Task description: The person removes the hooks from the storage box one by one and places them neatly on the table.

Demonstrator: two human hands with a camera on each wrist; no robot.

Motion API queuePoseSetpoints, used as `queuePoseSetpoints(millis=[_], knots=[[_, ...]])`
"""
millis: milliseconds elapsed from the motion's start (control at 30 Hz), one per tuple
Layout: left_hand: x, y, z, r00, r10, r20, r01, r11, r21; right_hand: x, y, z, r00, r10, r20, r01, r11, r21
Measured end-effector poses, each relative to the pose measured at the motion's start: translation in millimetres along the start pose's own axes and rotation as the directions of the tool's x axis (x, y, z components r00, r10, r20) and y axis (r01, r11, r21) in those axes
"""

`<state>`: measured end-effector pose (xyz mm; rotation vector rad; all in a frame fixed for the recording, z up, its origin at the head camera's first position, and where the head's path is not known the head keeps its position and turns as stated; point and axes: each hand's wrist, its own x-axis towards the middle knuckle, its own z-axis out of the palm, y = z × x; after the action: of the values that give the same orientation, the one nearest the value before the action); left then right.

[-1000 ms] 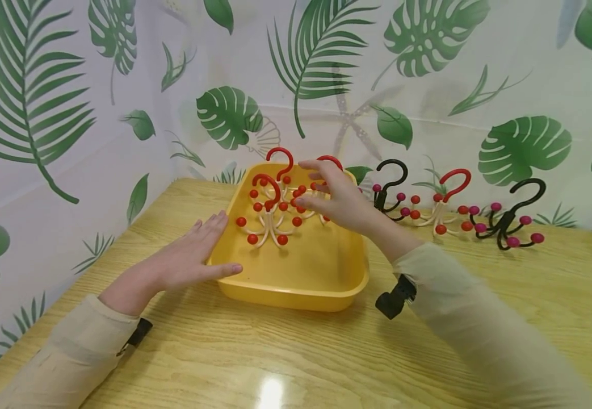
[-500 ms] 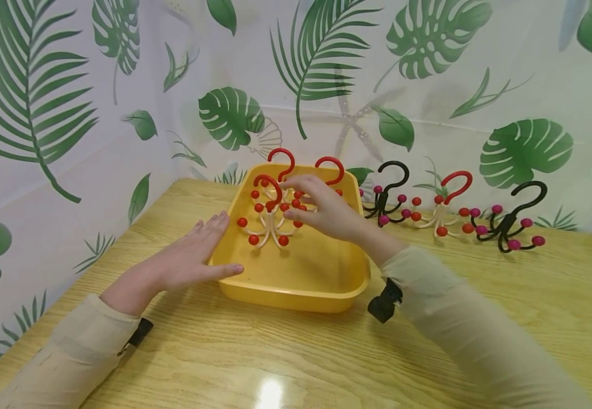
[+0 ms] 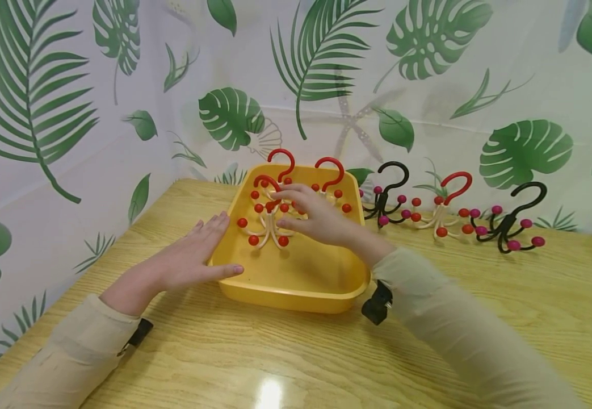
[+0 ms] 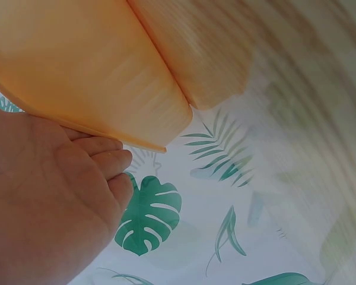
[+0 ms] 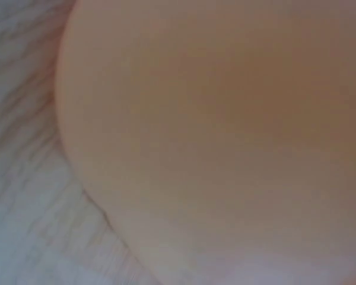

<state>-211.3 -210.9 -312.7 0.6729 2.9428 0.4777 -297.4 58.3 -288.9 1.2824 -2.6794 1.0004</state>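
A yellow plastic tray (image 3: 288, 300) stands on the wooden table, holding three small claw hangers with red hooks, white arms and red ball tips. My left hand (image 3: 185, 260) lies with straight fingers along the tray's left rim, its thumb over the front-left corner. In the left wrist view, the fingers touch the tray's outer wall (image 4: 95, 65). Over the tray, my right hand (image 3: 323, 218) has fingers and thumb spread at the hook of the front hanger (image 3: 270, 218), overlapping it. Behind stand the back-left hanger (image 3: 289, 165) and back-right hanger (image 3: 336, 173). Blurred skin fills most of the right wrist view.
Right of the tray, a black hanger (image 3: 383, 199) with pink tips, a red-hooked white hanger (image 3: 441, 213) and another black hanger (image 3: 506, 224) stand in a row on the table (image 3: 296, 358). A leaf-printed curtain (image 3: 428, 96) closes off the back and left.
My right hand has moved left and slightly down, from the back-right hanger to the front hanger in the tray. My left hand stays at the rim.
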Motion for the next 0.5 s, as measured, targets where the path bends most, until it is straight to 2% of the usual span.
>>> queuePoseSetpoints(millis=[267,500], knots=[[-0.5,-0.1,-0.1,1.0,0.0,-0.001,0.0,1.0,0.004,2.7,-1.5,6.1,0.999,0.039,0.033,-0.038,0.999,-0.029],[-0.3,-0.1,0.4,1.0,-0.006,0.0,0.006,1.0,0.002,3.3,0.0,8.5,1.0,0.014,0.015,-0.013,1.0,-0.028]])
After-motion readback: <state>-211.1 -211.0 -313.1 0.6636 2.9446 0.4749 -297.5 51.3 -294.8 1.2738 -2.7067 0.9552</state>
